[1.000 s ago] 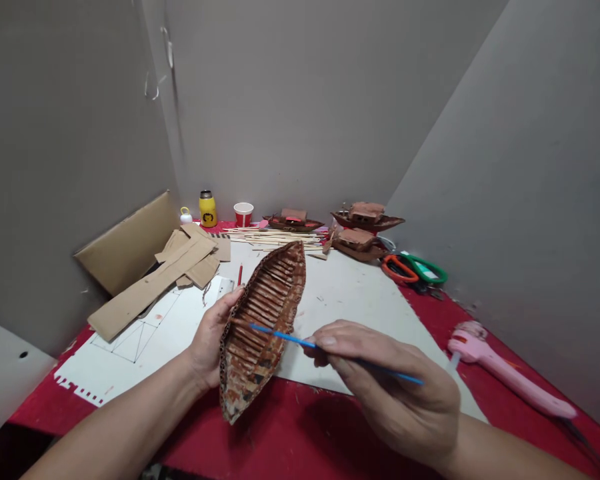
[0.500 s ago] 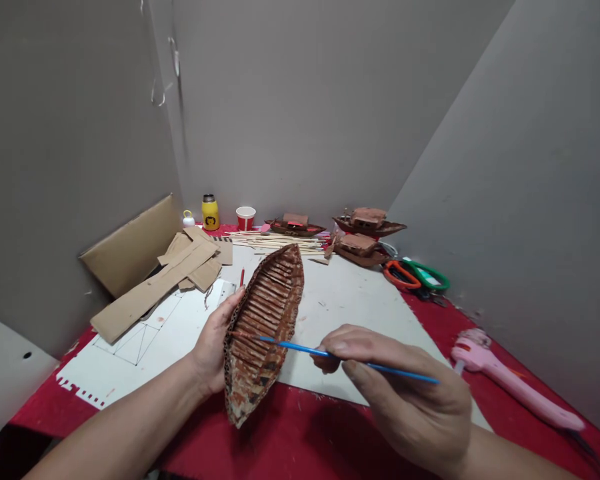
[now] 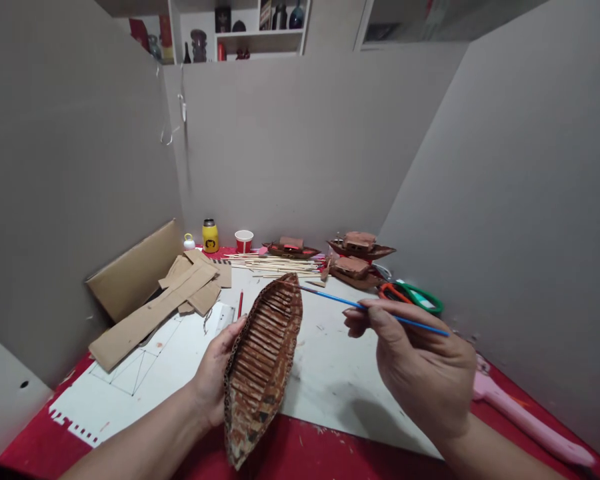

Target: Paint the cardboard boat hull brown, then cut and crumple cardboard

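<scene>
My left hand (image 3: 215, 380) grips the side of a brown cardboard boat hull (image 3: 263, 363) with ribbed slats inside, held tilted above the table. A thin blue paintbrush (image 3: 375, 311) is pinched in my right hand (image 3: 420, 370), raised to the right of the hull. The brush tip points left, near the far end of the hull.
A white sheet (image 3: 330, 373) covers the red table (image 3: 330, 453). Cardboard strips (image 3: 165, 297) lie at the left. At the back stand a yellow bottle (image 3: 210, 235), a red cup (image 3: 243, 240), wooden sticks (image 3: 275, 263) and finished model boats (image 3: 355, 257). Scissors (image 3: 410, 297) and a pink glue gun (image 3: 525, 417) lie at the right.
My right hand lifted the brush from the middle of the hull and swung it up and right toward the far end. The view tilted upward, showing shelves above the wall.
</scene>
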Tool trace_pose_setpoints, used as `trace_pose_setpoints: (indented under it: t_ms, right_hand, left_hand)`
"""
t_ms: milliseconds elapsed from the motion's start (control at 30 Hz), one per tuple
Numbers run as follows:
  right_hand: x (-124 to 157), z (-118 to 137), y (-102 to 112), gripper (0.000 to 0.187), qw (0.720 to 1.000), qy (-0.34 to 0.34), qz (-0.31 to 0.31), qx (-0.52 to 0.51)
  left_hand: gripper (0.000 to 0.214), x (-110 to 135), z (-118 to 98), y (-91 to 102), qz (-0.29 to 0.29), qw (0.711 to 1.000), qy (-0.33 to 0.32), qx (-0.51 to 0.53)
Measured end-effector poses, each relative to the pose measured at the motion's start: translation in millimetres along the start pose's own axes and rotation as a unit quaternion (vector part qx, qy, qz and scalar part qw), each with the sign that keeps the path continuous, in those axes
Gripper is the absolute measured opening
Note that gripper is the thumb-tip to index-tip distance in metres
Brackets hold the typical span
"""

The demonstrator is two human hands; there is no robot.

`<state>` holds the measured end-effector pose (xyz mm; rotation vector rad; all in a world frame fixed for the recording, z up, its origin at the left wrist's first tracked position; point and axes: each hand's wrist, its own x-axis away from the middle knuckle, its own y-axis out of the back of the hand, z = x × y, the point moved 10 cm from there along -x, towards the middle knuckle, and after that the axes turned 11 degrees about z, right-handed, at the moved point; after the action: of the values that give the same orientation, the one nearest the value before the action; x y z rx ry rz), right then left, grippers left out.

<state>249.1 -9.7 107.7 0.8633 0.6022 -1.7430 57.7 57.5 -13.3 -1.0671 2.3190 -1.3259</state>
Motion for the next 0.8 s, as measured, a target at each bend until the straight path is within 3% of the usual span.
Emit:
trace_pose_setpoints:
  t_ms: [167, 400, 600, 800]
  right_hand:
    - [3.1, 10.3, -12.1, 0.018, 0.998, 0.037, 0.044, 0.024]
    - [-4.3, 0.0, 10.9, 0.013, 0.995, 0.030, -0.039, 0.084]
    - [0.3, 7.1, 4.7, 0.017, 0.988, 0.073, -0.003, 0.136]
    - [-0.3, 7.8, 20.1, 0.013, 0.987, 0.065, -0.062, 0.131]
  left_hand:
    - [0.035, 0.5, 1.0, -2.0, 0.000, 1.000, 0.001, 0.002]
    - [0.038, 1.3, -4.3, 4.2, -0.026, 0.999, -0.017, -0.018]
    - [0.039, 2.7, -7.2, 2.1, -0.039, 0.999, -0.029, -0.018]
    - [0.030, 0.6, -9.7, -1.9, -0.007, 0.999, -0.042, 0.010]
